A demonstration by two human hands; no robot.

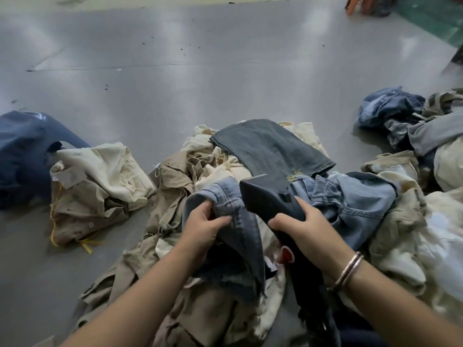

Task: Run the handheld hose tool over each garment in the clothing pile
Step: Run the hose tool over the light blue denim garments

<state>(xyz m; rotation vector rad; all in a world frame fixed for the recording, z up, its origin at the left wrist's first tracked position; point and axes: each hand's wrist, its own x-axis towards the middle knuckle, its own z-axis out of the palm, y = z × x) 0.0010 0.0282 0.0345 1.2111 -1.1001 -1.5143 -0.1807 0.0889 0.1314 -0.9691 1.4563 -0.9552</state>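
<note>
A pile of garments [200,171] in beige, cream and denim lies on the grey floor in front of me. My right hand [303,229] grips the dark handheld hose tool [268,196], whose flat head points up and away over the pile; its black hose runs down under my wrist. My left hand [203,226] holds a fold of a blue denim garment [240,221] just left of the tool head. A dark grey pair of jeans [270,149] lies spread on top of the pile beyond the tool.
A folded stack of cream and khaki clothes [100,186] with a yellow cord sits to the left, next to a dark blue garment [22,151]. More denim and pale clothes [411,126] are heaped at the right. Bare grey floor [200,71] stretches beyond.
</note>
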